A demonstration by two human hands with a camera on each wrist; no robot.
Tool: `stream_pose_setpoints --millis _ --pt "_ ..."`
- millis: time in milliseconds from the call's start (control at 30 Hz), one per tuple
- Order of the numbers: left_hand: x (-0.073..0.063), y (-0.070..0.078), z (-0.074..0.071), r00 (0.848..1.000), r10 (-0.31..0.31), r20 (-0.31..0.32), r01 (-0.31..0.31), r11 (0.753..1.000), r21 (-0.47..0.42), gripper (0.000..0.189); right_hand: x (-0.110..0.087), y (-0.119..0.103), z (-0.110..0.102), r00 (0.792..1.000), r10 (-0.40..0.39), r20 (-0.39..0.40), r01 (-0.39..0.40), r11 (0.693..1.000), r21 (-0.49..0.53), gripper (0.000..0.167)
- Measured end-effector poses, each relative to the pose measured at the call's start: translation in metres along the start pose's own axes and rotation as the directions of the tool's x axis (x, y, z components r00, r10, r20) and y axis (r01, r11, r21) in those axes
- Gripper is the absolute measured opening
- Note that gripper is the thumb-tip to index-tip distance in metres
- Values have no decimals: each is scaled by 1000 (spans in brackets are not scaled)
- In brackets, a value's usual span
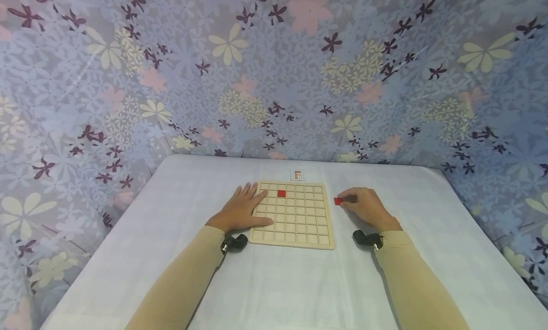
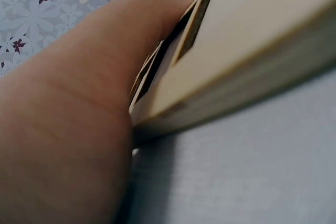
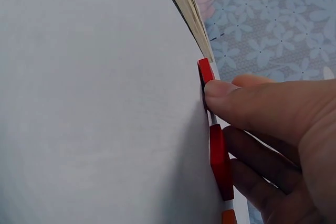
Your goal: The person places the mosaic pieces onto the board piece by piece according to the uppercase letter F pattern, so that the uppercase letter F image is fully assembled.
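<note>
A square wooden grid board [image 1: 291, 246] lies on the white-covered table, one red tile [image 1: 281, 193] in a cell of its upper rows. Spread across the board's left side, my left hand [image 1: 240, 210] rests with thumb and a fingertip over the cells. Its thumb reaches over the board's rim [image 2: 210, 85] in the left wrist view. To the right of the board, my right hand [image 1: 367, 207] pinches another red tile [image 1: 337, 201] between thumb and fingers. The right wrist view shows a second red piece [image 3: 221, 163] just under those fingers, with an orange piece [image 3: 229, 217] nearer the camera.
A small printed card [image 1: 298, 175] with a coloured grid pattern lies behind the board. Behind the table hangs a flowered cloth [image 1: 274, 82]. Black wrist cameras [image 1: 237, 242] are strapped at both sleeves.
</note>
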State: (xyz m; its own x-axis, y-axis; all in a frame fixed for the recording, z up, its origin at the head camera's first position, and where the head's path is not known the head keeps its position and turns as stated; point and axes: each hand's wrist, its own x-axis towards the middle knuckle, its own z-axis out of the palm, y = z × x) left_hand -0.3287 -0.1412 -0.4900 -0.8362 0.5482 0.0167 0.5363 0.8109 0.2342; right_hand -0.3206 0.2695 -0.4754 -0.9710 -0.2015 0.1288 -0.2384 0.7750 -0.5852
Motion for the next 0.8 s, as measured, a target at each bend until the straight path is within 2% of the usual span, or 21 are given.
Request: stream_pose_setpoints --millis 300,567,800 --pt "0 1 -1 1000 0 0 0 1000 -13 111 2 -2 2 999 33 -13 -33 999 23 29" --pt "-1 -1 -2 1000 0 4 0 1000 -7 110 9 -16 4 1000 8 -17 -7 997 71 28" --pt "0 -1 0 1000 -1 6 1 1000 -3 112 18 -32 10 1000 -16 0 16 998 66 28"
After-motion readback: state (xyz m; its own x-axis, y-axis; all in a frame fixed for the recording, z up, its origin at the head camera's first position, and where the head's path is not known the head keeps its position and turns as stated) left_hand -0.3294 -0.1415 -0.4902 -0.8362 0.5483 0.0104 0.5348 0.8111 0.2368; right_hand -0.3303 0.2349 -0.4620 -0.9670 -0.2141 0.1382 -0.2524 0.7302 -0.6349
